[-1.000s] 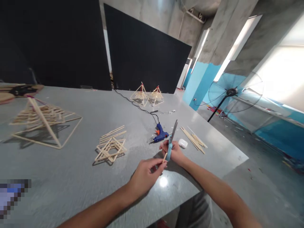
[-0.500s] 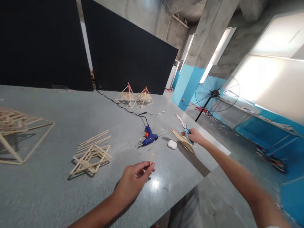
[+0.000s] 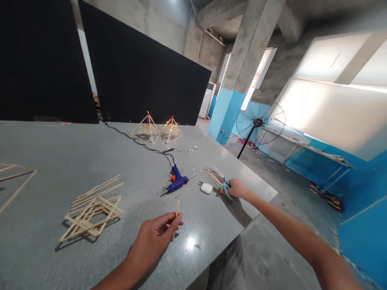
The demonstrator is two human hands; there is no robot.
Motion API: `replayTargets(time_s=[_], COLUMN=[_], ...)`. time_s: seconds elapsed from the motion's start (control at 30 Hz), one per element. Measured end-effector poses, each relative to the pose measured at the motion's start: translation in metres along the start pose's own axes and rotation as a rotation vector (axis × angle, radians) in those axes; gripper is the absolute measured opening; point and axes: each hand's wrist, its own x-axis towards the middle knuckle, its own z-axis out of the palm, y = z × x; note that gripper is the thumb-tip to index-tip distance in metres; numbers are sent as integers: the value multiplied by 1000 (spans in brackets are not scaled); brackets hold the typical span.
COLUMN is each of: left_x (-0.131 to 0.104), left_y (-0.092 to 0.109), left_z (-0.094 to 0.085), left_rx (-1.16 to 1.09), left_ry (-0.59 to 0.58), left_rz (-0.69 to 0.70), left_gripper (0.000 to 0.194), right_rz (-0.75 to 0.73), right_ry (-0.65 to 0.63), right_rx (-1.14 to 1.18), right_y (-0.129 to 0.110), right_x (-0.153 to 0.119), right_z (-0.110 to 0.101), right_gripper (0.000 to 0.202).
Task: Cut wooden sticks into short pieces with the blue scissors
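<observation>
Near the front of the grey table, my left hand (image 3: pixel 159 233) pinches a short wooden stick (image 3: pixel 177 207) that points upward. Farther right, my right hand (image 3: pixel 236 188) is closed on the light blue handles of the scissors (image 3: pixel 226 189), which lie low over a bundle of wooden sticks (image 3: pixel 212 175). A white case (image 3: pixel 207 188) sits just left of the scissors. Between the hands and farther back lies a blue glue gun (image 3: pixel 178 180), its nozzle toward the left. On the left, a star-shaped stick frame (image 3: pixel 90 219) rests beside several loose sticks (image 3: pixel 96 189).
Two stick pyramids (image 3: pixel 148 128) with red tops stand at the back of the table (image 3: pixel 121 153). A black cord (image 3: pixel 136 139) runs from the glue gun to the back. Part of a larger stick frame (image 3: pixel 18 189) shows at the left edge. A fan (image 3: pixel 258 122) stands beyond the table.
The view has turned right, so things appear farther left. My right hand has brought the scissors down and nearer, over the stick bundle. My left hand still pinches its stick.
</observation>
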Motion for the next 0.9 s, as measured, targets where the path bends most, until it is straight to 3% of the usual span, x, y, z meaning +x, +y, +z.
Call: replayTargets(time_s=[0.37,0.57,0.7,0.9], left_x=[1,6,10,12], left_y=[-5,-5,1,8], left_z=[3,5,2,-5], left_rx=[-23,-246,-339,-317], left_ry=[-30,11,51,92], left_rz=[7,-152,-183,-185], left_gripper=[50,61,66,77], right_rz=[33,-134,-340,-623], right_ry=[-24,33,-4,-218], right_rx=[114,436,733,962], right_y=[-18,-28,-66,-145], right_x=[1,-18,-37,-63], right_z=[-3,-12,6,55], right_gripper=[40,35,50,60])
